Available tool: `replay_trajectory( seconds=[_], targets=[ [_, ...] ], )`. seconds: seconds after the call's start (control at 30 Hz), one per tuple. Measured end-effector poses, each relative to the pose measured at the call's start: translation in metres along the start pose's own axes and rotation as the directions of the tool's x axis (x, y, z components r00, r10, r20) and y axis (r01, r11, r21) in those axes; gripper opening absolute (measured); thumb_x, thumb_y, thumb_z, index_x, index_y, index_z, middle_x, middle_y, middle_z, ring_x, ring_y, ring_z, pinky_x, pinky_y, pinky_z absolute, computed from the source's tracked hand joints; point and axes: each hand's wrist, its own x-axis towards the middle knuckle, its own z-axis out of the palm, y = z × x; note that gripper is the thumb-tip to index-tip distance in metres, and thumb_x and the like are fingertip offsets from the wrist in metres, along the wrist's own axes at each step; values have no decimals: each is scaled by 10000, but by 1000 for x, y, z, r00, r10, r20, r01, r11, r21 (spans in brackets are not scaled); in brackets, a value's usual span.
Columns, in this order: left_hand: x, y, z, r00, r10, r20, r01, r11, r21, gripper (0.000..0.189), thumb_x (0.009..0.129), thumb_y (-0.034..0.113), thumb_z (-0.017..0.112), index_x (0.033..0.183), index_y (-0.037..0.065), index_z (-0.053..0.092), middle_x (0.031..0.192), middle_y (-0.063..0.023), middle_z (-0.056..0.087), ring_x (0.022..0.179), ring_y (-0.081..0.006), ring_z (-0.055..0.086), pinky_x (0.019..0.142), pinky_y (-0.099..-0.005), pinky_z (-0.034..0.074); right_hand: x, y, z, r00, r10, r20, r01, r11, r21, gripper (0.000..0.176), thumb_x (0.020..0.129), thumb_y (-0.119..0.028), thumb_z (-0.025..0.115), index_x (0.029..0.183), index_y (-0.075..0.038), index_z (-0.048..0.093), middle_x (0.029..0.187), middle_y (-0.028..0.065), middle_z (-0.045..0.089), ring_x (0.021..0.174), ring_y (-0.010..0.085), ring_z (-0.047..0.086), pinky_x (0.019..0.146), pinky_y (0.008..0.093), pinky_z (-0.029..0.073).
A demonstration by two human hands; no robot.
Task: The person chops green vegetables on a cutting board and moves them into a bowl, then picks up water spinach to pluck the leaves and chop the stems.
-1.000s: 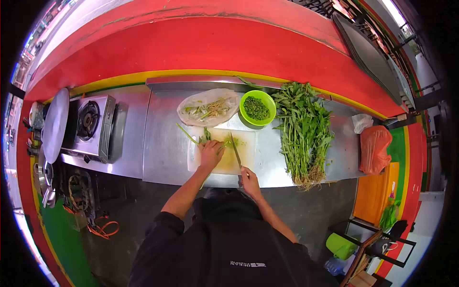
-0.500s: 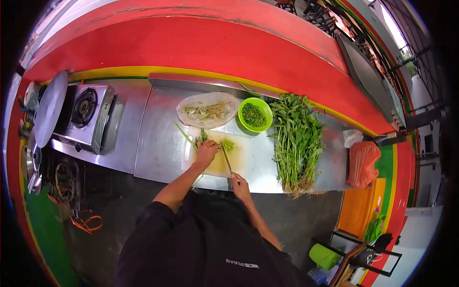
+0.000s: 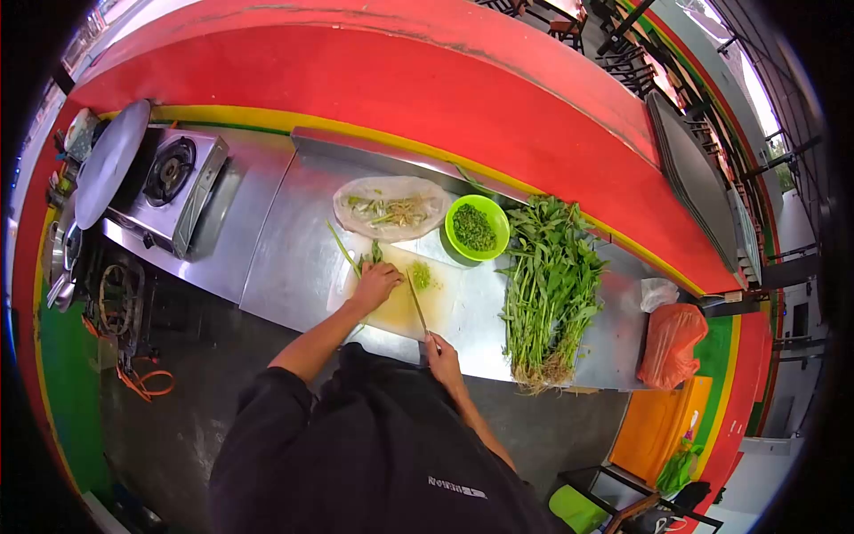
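On a pale cutting board [image 3: 445, 307], my left hand [image 3: 377, 285] is closed on green stems [image 3: 345, 245] that stick out beyond it. My right hand [image 3: 439, 350] grips a knife [image 3: 416, 301], its blade over the board just right of my left hand. Chopped green bits [image 3: 420, 273] lie by the blade. Behind the board are a clear plastic bag [image 3: 352, 198] with roots and stem scraps, and a green bowl [image 3: 505, 233] of chopped greens. A large bunch of leafy greens [image 3: 551, 276] with roots lies to the right.
A gas stove [image 3: 169, 178] and a large round metal lid [image 3: 114, 165] are at the left of the steel counter [image 3: 294, 240]. An orange-red plastic bag [image 3: 673, 345] sits at the right end. A red wall [image 3: 374, 76] runs along the back.
The view has shifted and tilted slightly. Both hands keep their grips, and the knife blade is now a little closer to my left hand.
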Motion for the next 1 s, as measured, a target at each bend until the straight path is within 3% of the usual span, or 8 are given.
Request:
replay_trajectory(
  seconds=[0.13,0.23,0.27,0.4,0.57,0.67,0.77,1.0],
  targets=[
    [-1,3,4,1000,-11,-1,11,1000,10,112,925,199,668,995,189,755,987,31,653,1003,-182,597,922,-435,336,7,1,-3,1000,7,-26,-9,997,-75,428,1067,-375,551,1303,-38,671,690,75,630,598,119,553,576,315,472],
    [-5,7,3,999,-42,-4,42,999,29,114,926,196,669,1006,196,750,998,36,646,1011,-179,590,922,-438,335,10,-5,-5,1000,-25,-18,25,1000,5,438,1068,-379,547,1304,-31,668,696,85,642,601,128,566,581,322,476],
    [-4,8,3,999,-53,-9,53,998,15,115,925,194,670,1010,202,747,1001,39,643,1014,-178,587,922,-439,335,8,-10,-8,999,47,10,-47,999,-5,441,1070,-377,541,1293,-18,670,695,91,647,608,133,581,586,330,479],
    [-5,4,5,999,-32,-19,32,999,-5,109,922,192,673,1002,204,747,1002,41,641,1013,-176,585,927,-445,337,5,-9,-2,999,3,33,-1,999,-52,438,1071,-371,538,1286,-14,673,689,87,641,610,129,577,582,330,471],
    [-5,0,6,1000,-10,0,10,1000,-9,108,933,192,666,1006,190,746,997,36,637,1016,-179,583,939,-454,343,9,-14,1,998,20,-57,-25,995,-95,437,1070,-379,538,1288,-28,678,678,81,629,599,132,550,573,332,461],
    [-4,-1,9,1000,-12,-18,11,999,-32,111,935,192,663,1011,182,743,993,28,635,1014,-185,584,942,-459,344,6,-23,-1,995,86,-41,-86,996,-16,440,1071,-381,537,1292,-26,675,675,77,628,599,134,553,573,333,461],
    [-5,1,8,1000,-24,-10,23,998,-54,112,939,190,657,1012,174,740,985,21,630,1015,-187,585,947,-464,344,1,-21,1,998,68,5,-67,996,-58,440,1073,-381,535,1297,-27,671,672,71,627,601,129,552,572,328,458],
    [-5,-1,11,1000,-4,-25,3,999,-37,115,932,198,661,1015,183,739,978,22,623,1031,-181,585,955,-460,342,0,-20,5,997,50,-57,-52,998,-27,439,1068,-367,554,1303,-12,662,658,43,588,599,106,520,569,316,449]
  ],
)
